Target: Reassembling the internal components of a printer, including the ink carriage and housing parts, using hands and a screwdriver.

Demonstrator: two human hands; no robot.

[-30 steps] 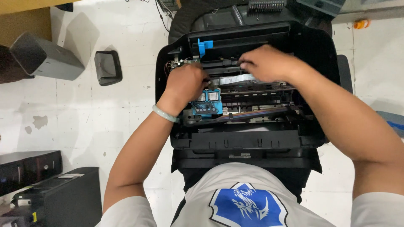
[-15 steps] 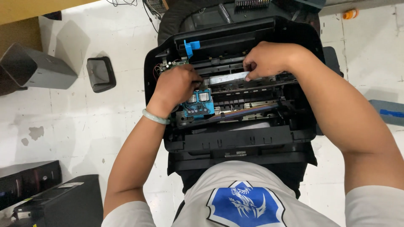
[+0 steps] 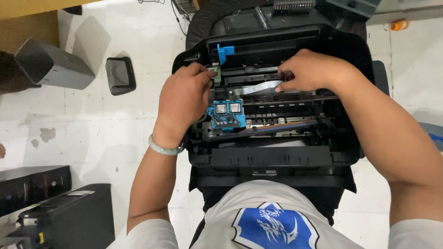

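An opened black printer point(image 3: 277, 159) stands on the floor in front of me, its inner workings exposed. My left hand point(image 3: 182, 103), with a pale green bangle point(image 3: 164, 146) on the wrist, reaches into the printer's left side. Its fingertips pinch a small green circuit board point(image 3: 213, 74) just above the blue print carriage point(image 3: 227, 114). My right hand point(image 3: 309, 69) pinches the right end of a white flat ribbon cable point(image 3: 258, 87) that runs across the inside. A blue plastic lever point(image 3: 224, 51) stands up behind the green board.
A grey box point(image 3: 50, 67) and a small black tray point(image 3: 120, 74) lie on the white tiled floor to the left. Black machines point(image 3: 69, 216) stand at lower left. An orange object point(image 3: 399, 24) lies at top right. Cables trail behind the printer.
My left hand has moved up off the blue carriage to the green board at the printer's upper left. My right hand stays on the ribbon cable.
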